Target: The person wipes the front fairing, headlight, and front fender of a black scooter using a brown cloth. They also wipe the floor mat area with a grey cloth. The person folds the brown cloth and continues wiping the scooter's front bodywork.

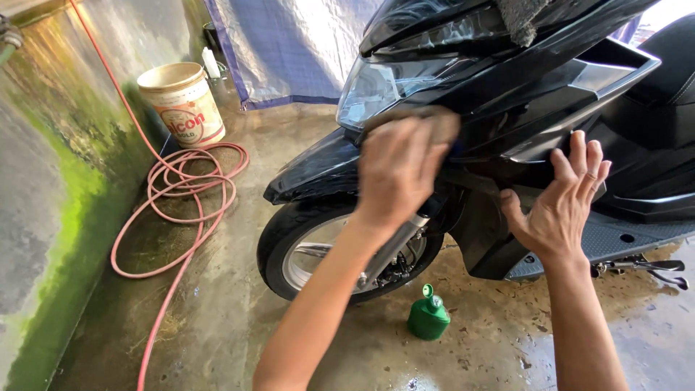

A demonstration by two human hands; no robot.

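Our left hand [400, 168] presses a cloth [420, 118] flat on the black scooter's [507, 94] front panel, just below the headlight [376, 87], fingers clamped on it. Right hand [561, 199] is released, fingers spread, resting vs the side fairing. Best w/ even pressure, overlapping strokes. Green bottle [428, 315] near, hose [181, 195] far left.

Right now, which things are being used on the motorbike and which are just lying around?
In use:
- black scooter
- cloth pressed on it under the left hand
- right hand, open against the side panel

Lying about:
- green bottle
- pink hose
- bucket
- grey rag on top
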